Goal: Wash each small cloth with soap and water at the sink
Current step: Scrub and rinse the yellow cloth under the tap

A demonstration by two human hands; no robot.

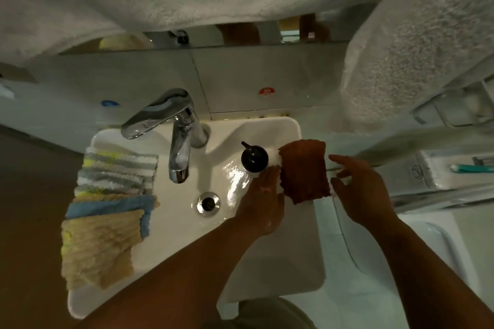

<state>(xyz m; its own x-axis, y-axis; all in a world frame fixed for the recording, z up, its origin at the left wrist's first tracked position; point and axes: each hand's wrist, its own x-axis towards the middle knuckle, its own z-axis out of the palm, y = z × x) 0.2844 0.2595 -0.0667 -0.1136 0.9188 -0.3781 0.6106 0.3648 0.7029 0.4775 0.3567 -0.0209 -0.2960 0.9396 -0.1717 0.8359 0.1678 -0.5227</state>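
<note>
Head view: brown cloth (304, 172) lies on right sink rim (302, 248), long side pointing away, between hands. Left hand (263, 195) touches cloth edge, fingers straight; right hand (361, 189) loose, empty, just beside.

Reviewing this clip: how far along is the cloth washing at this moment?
Done: little that shows; the white sink basin is wet, but no stream shows at the chrome tap. In hand: the brown square cloth lies on the right rim by the black-topped soap dispenser, left hand touching its edge, right hand open beside it. Left: the stack of striped, blue and yellow cloths waits on the left rim.
</note>
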